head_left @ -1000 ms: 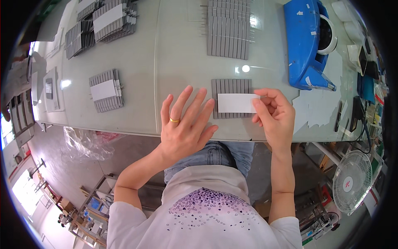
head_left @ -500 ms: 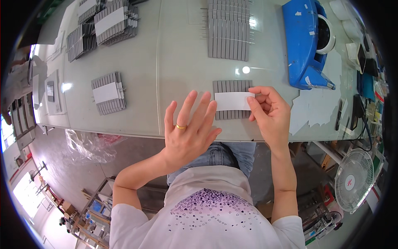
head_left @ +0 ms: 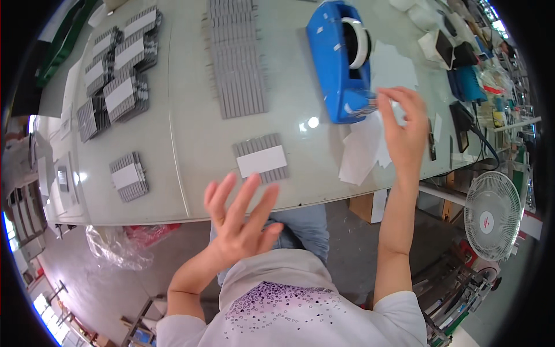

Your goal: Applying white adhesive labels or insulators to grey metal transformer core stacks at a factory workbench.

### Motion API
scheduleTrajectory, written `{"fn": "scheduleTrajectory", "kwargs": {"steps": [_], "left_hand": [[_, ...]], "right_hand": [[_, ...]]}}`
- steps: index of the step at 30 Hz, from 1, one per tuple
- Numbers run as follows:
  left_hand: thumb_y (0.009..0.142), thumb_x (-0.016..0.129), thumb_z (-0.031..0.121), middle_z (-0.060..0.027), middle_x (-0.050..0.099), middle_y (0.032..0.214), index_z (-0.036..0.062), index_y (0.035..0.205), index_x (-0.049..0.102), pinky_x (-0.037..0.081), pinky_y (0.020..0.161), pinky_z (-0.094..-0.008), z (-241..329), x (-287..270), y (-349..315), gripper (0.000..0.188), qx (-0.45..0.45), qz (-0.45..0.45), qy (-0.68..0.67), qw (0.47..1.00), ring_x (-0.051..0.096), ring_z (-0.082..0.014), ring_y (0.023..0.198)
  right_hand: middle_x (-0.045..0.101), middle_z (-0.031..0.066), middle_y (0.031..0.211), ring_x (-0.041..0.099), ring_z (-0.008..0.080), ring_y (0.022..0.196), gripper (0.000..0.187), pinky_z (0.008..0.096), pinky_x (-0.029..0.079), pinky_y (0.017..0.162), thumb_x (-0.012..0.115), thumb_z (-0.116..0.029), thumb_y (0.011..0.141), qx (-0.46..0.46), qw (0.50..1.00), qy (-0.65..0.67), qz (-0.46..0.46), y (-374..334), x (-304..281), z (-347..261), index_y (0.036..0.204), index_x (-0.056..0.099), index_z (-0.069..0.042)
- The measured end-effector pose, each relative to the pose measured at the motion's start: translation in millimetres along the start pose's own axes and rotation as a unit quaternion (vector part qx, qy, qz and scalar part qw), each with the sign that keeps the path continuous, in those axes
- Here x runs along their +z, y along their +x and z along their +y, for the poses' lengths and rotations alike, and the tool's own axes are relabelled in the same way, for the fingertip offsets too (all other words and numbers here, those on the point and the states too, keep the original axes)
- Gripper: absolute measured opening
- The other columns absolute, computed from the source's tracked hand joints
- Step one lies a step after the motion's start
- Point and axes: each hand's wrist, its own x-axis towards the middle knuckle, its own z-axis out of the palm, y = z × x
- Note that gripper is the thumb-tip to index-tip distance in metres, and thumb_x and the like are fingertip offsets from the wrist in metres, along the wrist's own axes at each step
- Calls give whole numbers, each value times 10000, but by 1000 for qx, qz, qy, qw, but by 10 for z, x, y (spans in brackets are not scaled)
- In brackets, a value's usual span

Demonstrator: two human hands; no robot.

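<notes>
Fingers spread, my left hand (head_left: pixel 237 222) hovers above the table's near edge and holds nothing. Just beyond its fingertips lies a row of thin grey strips (head_left: pixel 258 143), side by side, with a white paper band (head_left: pixel 262 161) across the middle. My right hand (head_left: pixel 406 124) is at the front tip of a blue tape dispenser (head_left: pixel 326 66), thumb and fingers pinched together. Between the fingertips and the dispenser's tip shows a blurred, clear bit of tape (head_left: pixel 367 102). The dispenser carries a tape roll (head_left: pixel 363 43) with a white core.
A long array of grey strips (head_left: pixel 240 78) lies farther back. Several white-banded bundles (head_left: pixel 119 98) are piled at the far left, and another bundle (head_left: pixel 128 176) sits nearer. White paper sheets (head_left: pixel 361 150) lie beside the dispenser. A fan (head_left: pixel 491 217) stands off the table's right.
My right hand has left the paper band and moved right to the dispenser's tip. My left hand stays spread near the strips. The view has shifted to the right.
</notes>
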Motion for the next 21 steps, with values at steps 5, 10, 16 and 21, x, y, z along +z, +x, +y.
{"fn": "scheduleTrajectory", "kwargs": {"steps": [5,10,16,21], "left_hand": [[969,525,257,-141,558,1323,-7,1162,670,392,1027,-470,503,559,783,358,-81,-2,-300,950,487,-350,1242],[948,611,229,-3,611,1201,68,1189,629,418,951,-325,586,1033,1099,291,-506,-122,-770,370,556,-121,1100],[929,658,281,39,614,1063,121,1067,659,420,895,-293,591,1043,1264,212,-521,-86,-791,310,537,-92,1029],[908,691,216,48,614,951,123,1021,657,425,832,-259,718,1131,1314,150,-551,-43,-751,361,547,-64,899]], "right_hand": [[596,55,1075,566,164,965,130,315,401,859,682,-157,866,57,991,83,-91,150,-48,-11,934,713,-50],[526,85,1088,498,198,1063,91,314,380,888,649,-101,871,-52,993,106,-24,-295,-179,-34,838,671,-19],[548,67,1074,447,256,1039,61,352,378,851,680,-117,831,11,993,119,-23,-534,-231,-49,817,672,-59],[541,85,1085,465,256,1025,37,342,392,827,664,-67,839,-46,999,4,-6,-579,-108,-20,851,655,-34]]}}
